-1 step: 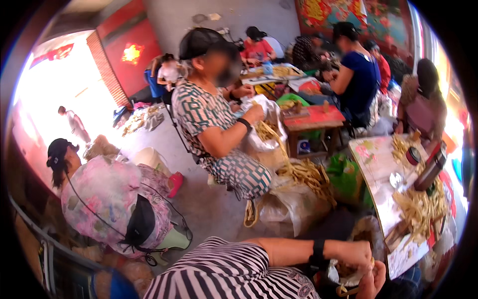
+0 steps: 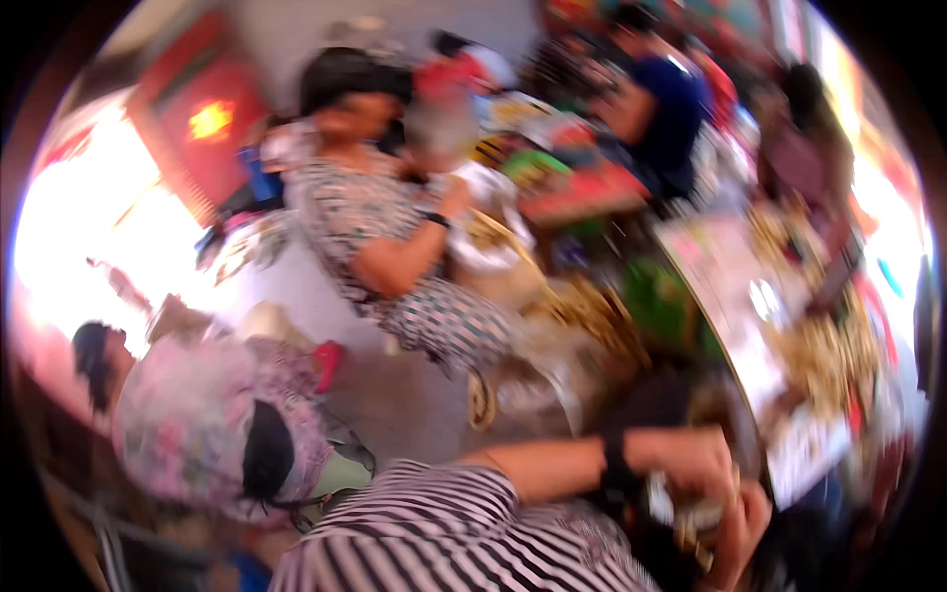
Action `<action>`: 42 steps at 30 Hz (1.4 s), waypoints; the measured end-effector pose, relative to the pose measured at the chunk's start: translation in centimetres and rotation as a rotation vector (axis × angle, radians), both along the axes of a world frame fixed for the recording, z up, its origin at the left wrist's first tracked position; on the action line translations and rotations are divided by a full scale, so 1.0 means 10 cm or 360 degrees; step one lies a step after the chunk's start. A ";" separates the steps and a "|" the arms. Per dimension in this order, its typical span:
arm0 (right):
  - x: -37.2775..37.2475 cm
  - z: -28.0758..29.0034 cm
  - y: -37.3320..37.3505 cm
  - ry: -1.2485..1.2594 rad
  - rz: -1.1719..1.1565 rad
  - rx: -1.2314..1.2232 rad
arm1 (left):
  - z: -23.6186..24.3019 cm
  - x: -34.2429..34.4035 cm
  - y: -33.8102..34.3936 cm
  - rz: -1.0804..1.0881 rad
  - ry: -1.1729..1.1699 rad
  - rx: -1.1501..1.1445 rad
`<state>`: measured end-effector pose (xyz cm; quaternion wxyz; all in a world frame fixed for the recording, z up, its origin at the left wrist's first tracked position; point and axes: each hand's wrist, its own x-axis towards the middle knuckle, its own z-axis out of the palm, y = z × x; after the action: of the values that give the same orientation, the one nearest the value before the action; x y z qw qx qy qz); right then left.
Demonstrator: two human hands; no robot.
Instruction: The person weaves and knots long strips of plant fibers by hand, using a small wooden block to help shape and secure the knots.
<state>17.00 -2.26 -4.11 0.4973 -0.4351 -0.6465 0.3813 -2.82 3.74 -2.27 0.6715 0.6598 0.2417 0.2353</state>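
Observation:
My left hand, with a black band on its wrist, reaches in from the left below a black-and-white striped sleeve. Its fingers are curled closed. Right against it is my right hand, fingers bent in a pinch. Whatever lies between the fingertips is blurred and too small to name. Beneath the hands, a pale bag or container and some yellowish strips show in part.
A pale table at the right bears heaped yellowish strips. Ahead, a person in patterned clothes sits beside a bag of strips. Another in pink floral clothes bends at the left. Others sit around a red table.
The surroundings have slid left and mostly upward in the picture, and are now smeared by motion. My hands remain together, a little higher in the picture.

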 end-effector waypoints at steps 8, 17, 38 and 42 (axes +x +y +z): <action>0.07 0.27 -0.07 -0.0096 0.0182 -0.0295 | 0.21 -0.12 -0.06 0.0048 0.0092 -0.0365; 0.18 0.19 -0.04 -0.0112 0.0022 -0.0264 | -0.03 -0.23 0.12 -0.0228 -0.0210 -0.0657; 0.39 -0.04 0.33 -0.0337 -0.0049 -0.0468 | -0.28 0.08 0.60 -0.0424 0.0383 0.0618; 0.57 -0.03 0.90 -0.0204 -0.0369 -0.0518 | -0.20 0.46 1.04 0.0265 0.0574 0.1236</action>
<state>22.74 6.75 -4.46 0.4190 -0.6046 -0.5523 0.3923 1.82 14.19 -4.26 0.2991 0.8723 0.3011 0.2429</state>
